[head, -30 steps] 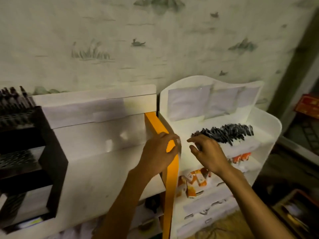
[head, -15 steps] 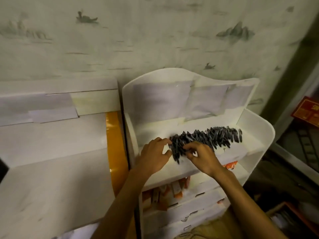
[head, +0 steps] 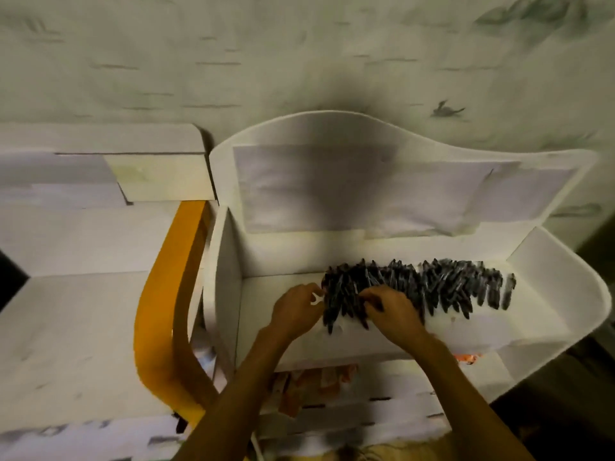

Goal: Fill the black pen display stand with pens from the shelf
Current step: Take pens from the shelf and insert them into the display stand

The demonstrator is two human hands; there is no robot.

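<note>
Holding black pens [head: 432,287], white shelf [head: 565,294] tier

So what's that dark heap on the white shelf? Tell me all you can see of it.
It is a pile of dark pens, black or dark grey, lying in a long loose row across the top tray of the white shelf. They overlap, mostly pointing front to back. The row starts near the middle and runs toward the right wall. Both hands are at its left end: the left hand touches the edge, the right hand rests on it, fingers among the pens.
</note>
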